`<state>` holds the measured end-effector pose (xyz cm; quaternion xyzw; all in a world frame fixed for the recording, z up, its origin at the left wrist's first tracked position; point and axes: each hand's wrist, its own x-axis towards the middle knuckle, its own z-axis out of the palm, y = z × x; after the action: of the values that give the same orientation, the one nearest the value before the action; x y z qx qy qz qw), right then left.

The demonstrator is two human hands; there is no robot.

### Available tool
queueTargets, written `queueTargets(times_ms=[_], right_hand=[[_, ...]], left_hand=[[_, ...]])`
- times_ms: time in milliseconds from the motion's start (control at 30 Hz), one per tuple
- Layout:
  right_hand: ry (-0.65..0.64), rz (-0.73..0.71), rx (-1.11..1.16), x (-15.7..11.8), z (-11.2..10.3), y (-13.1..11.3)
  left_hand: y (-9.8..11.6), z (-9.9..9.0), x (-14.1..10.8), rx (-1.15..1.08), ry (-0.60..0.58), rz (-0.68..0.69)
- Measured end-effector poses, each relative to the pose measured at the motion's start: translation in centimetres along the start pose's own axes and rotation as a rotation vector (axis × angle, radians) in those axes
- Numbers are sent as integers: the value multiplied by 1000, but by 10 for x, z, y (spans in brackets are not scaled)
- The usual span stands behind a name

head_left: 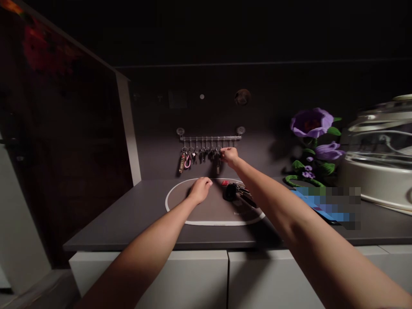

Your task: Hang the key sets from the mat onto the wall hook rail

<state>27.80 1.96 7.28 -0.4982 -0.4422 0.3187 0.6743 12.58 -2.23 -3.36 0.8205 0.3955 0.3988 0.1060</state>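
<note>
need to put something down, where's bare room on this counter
Bare: the countertop left of the oval mat, and the mat's left end, up to the left hand. Crowded: the mat's right half, where a key bunch lies, and the countertop's right end, with a pixelated blue item, purple artificial flowers and a cream-based appliance.

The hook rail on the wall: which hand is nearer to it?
Right. The right hand is just below the hook rail, by the hanging keys; the left hand is lower and farther away, over the mat.
</note>
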Motion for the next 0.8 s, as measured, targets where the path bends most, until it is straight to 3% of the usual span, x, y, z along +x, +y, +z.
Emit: queueTargets(times_ms=[300,800], right_hand=[[-154,-6,-45,-6,-11,-2],[-200,24,-111,-25,-35,-10]], left_hand=[[-2,1,0,-9,-45,21],[-4,1,-4,14,-74,49]])
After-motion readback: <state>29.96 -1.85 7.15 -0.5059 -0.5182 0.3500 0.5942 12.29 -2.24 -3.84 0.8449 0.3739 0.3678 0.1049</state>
